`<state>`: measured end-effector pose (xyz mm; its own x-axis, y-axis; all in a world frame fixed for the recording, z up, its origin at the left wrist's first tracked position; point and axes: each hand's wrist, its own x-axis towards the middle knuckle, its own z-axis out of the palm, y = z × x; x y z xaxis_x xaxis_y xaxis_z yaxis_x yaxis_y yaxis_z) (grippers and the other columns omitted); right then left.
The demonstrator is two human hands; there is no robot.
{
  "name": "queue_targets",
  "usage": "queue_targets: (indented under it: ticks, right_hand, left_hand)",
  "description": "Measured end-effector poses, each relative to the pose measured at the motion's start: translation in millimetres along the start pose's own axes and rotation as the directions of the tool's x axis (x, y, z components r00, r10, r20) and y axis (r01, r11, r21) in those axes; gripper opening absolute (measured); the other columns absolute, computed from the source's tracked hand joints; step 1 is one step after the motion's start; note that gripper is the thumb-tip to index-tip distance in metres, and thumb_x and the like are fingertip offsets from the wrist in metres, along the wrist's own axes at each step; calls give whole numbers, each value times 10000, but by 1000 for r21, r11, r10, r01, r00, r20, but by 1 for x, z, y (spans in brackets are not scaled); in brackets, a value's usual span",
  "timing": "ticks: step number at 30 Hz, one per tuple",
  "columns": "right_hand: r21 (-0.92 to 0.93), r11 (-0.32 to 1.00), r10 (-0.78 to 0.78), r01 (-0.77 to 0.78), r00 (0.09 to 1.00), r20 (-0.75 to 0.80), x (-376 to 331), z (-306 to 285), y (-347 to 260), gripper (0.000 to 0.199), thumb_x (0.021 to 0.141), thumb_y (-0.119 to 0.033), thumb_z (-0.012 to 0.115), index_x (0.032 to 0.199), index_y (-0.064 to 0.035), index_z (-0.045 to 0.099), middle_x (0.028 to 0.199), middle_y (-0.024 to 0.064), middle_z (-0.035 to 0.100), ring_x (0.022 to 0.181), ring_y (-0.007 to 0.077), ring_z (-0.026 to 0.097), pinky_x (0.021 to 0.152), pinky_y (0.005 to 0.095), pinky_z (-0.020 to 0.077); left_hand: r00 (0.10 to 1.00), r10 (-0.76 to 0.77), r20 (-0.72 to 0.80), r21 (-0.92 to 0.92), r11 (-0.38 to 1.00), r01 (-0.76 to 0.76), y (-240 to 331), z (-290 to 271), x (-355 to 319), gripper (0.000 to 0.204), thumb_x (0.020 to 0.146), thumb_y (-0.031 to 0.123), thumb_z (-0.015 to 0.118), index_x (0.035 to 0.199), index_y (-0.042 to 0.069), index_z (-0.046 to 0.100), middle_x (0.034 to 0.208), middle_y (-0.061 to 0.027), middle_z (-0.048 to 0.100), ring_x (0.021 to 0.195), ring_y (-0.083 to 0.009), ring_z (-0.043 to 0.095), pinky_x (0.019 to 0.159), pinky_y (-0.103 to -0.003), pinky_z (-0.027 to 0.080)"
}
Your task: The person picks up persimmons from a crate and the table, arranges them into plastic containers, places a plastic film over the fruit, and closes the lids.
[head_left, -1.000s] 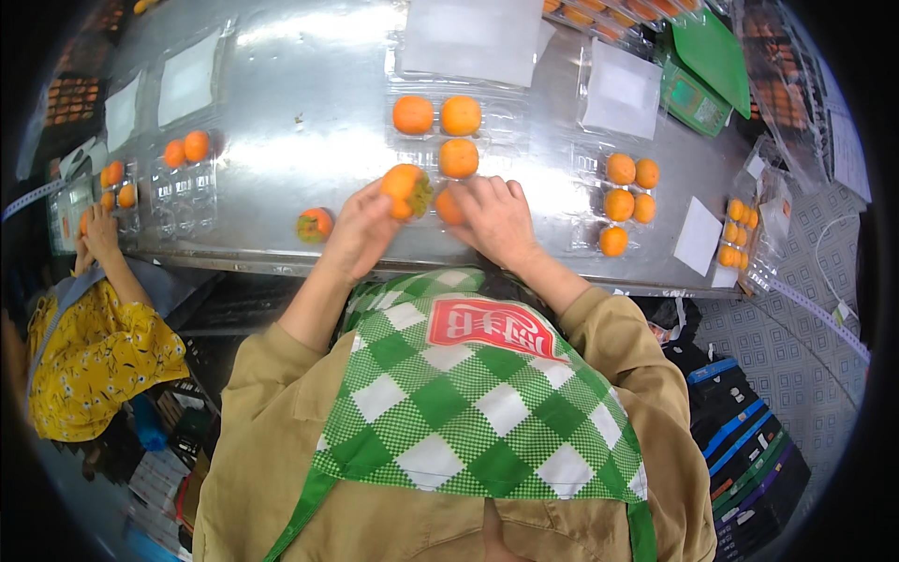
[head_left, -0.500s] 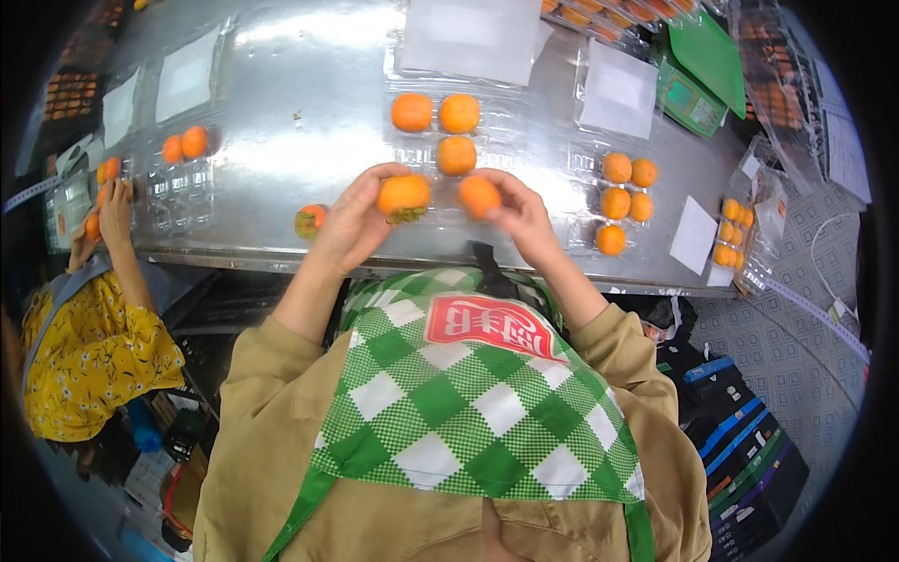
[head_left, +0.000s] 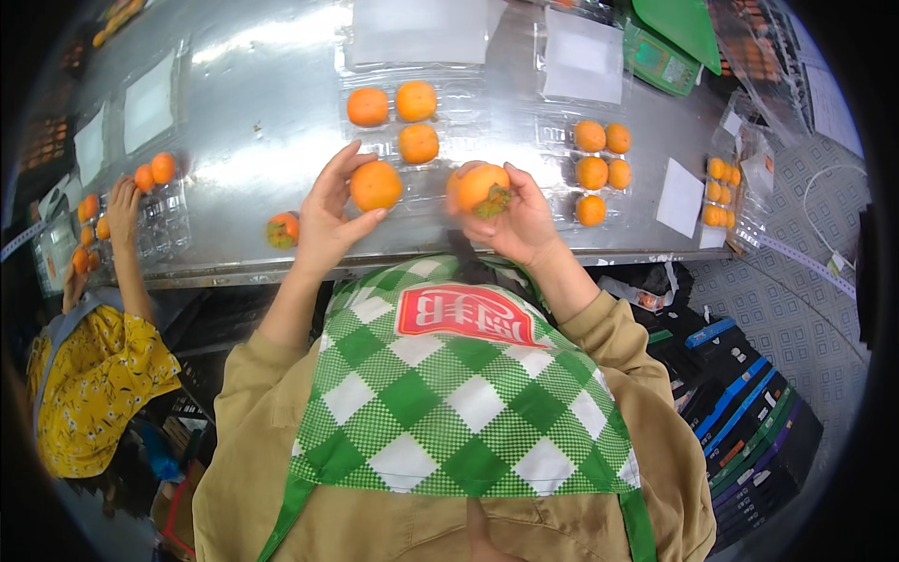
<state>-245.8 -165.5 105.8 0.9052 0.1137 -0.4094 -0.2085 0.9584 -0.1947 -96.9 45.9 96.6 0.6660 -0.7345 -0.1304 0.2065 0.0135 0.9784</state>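
1. Orange fruit (head_left: pixel 376 184) sits in the left hand (head_left: pixel 328 214), between thumb and fingers.
2. Leafy-topped fruit (head_left: pixel 480 187) sits in the right hand (head_left: pixel 523 225).
3. Both hands grip, fingers curved, forearms (head_left: pixel 292 298) angled inward.

Pretty sure I'd call my spot a fruit-packing workroom, definitely not a home kitchen. I'm at a long, shiny bare-metal tabletop (head_left: pixel 272 103) with round orange persimmons (head_left: pixel 417 100) sitting in clear plastic compartment trays (head_left: pixel 562 140) all along it. There's a green scale with a little display (head_left: pixel 663 62) at the far right, and a co-worker in a yellow flowered top (head_left: pixel 98 389) is handling fruit off to my left. I've got a green-and-white checked apron (head_left: pixel 468 403) on, and the floor's grey and patterned (head_left: pixel 768 290).
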Motion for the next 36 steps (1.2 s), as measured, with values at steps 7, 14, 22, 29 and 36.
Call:
queue_targets:
  ticks: [7,14,22,29,36]
  right_hand:
    - [-54,998,16,-20,996,-83,0,9,-1,550,936,-361,354,1362,-16,400,1163,251,564,808,217,587,729,306,509]
    - [-134,989,-52,58,998,45,10,-1,3,519,900,-252,497,1349,-13,399,1277,219,505,1038,295,612,896,356,516]
    - [-838,501,-344,214,938,33,20,-4,19,536,748,-100,728,1237,-42,518,1163,91,577,1036,216,604,850,316,507]
    - [-805,-533,-368,260,786,497,42,-9,25,517,607,-97,781,1089,-57,599,1068,109,604,912,293,588,795,371,496]
    - [-759,-586,-388,284,724,570,56,6,28,509,594,-85,766,1071,-65,588,1031,87,581,916,286,580,751,368,506]
  left_hand:
    - [1000,15,-13,-81,997,-16,0,0,0,765,743,-75,687,1419,-1,335,1323,-171,480,1218,-235,490,1016,-373,436]
    - [983,-178,-55,-368,919,146,-1,-3,0,673,821,73,659,1411,-6,346,1315,-169,485,1207,-251,506,1018,-390,432]
    - [943,-330,47,-712,651,263,-21,-19,-9,626,880,290,626,1393,31,378,1338,-109,493,1213,-249,501,985,-360,441]
    - [922,-358,148,-734,585,345,-9,-17,-14,628,865,238,644,1396,37,374,1341,-114,493,1223,-244,496,991,-355,439]
    - [990,-108,-91,-348,935,70,-9,-8,-15,708,767,80,731,1385,46,388,1318,-125,480,1167,-248,537,964,-355,472]
